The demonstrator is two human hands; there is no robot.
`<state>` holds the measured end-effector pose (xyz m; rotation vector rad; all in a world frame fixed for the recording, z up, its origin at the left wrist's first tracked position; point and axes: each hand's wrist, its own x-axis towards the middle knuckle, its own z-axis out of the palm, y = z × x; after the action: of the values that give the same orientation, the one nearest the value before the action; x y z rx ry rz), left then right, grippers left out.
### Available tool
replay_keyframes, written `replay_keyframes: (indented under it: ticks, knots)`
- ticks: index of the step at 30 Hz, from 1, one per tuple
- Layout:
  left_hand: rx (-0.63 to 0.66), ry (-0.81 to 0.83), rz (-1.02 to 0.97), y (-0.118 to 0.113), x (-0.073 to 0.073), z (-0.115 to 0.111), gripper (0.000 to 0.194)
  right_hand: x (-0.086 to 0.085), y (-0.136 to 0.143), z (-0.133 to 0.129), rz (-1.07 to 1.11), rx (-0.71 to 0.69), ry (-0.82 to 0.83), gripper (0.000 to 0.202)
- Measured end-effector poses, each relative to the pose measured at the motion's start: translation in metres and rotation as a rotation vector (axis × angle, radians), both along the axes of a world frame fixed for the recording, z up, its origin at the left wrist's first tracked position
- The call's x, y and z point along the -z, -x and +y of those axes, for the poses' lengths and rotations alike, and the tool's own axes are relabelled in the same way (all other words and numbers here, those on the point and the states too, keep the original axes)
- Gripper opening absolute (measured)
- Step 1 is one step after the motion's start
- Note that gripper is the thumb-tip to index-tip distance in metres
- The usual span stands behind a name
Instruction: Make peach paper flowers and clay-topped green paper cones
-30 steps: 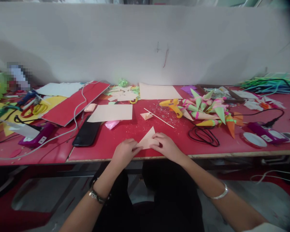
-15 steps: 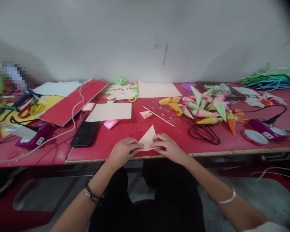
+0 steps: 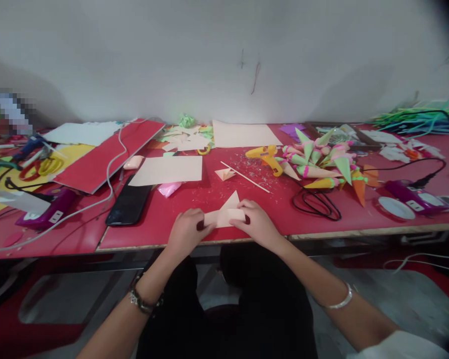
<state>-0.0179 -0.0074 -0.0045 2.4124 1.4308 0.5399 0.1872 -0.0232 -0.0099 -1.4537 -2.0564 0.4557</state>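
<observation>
A cream sheet of paper [image 3: 224, 216], folded with a pointed top, lies at the table's front edge between my hands. My left hand [image 3: 190, 228] pinches its left end between thumb and fingers. On the other side, my right hand [image 3: 257, 222] is closed on a flap that is bent over toward the front. Just beyond the paper are a small folded paper piece [image 3: 224, 174] and a thin wooden stick [image 3: 247, 178].
A yellow glue gun [image 3: 267, 157] lies behind, its black cord looping right, beside a pile of paper cones [image 3: 318, 159]. Leftward are a cream sheet [image 3: 168, 169], a black phone [image 3: 128, 207] and a red board [image 3: 108, 157]. Purple power strips [image 3: 415, 200] sit at both sides.
My left hand has shifted outward to the paper's left end. The right-hand flap now shows bent over under my right fingers. The view has moved slightly.
</observation>
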Motion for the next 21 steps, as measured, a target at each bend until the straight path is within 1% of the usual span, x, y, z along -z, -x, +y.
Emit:
replay_keyframes:
  ticks: [3, 7, 10, 13, 15, 17, 18, 21]
  knots:
    - [-0.044, -0.031, 0.053, 0.001, -0.002, -0.002, 0.029, 0.001, 0.001, 0.002, -0.055, 0.017, 0.002, 0.022]
    - [-0.059, 0.012, 0.074, 0.0, -0.006, -0.005, 0.025, 0.001, 0.002, 0.002, -0.156, 0.041, -0.012, 0.032]
    - [-0.073, 0.027, 0.128, -0.001, -0.008, -0.008, 0.022, 0.001, 0.002, 0.002, -0.209, 0.046, -0.017, 0.034]
    - [-0.094, -0.021, 0.188, 0.001, -0.006, -0.012, 0.019, 0.001, 0.002, 0.002, -0.233, 0.053, -0.018, 0.035]
    - [-0.07, -0.097, 0.202, 0.003, -0.005, -0.012, 0.026, 0.002, 0.002, 0.002, -0.24, 0.056, -0.024, 0.034]
    - [0.022, -0.197, 0.233, 0.006, -0.006, -0.009, 0.036, 0.002, 0.002, 0.002, -0.244, 0.057, -0.03, 0.033]
    - [0.098, -0.243, 0.265, 0.006, -0.009, -0.007, 0.039, 0.002, 0.003, 0.002, -0.244, 0.058, -0.032, 0.032]
    - [0.4, -0.317, 0.39, 0.006, -0.018, -0.002, 0.039, 0.001, 0.004, 0.002, -0.245, 0.062, -0.028, 0.029]
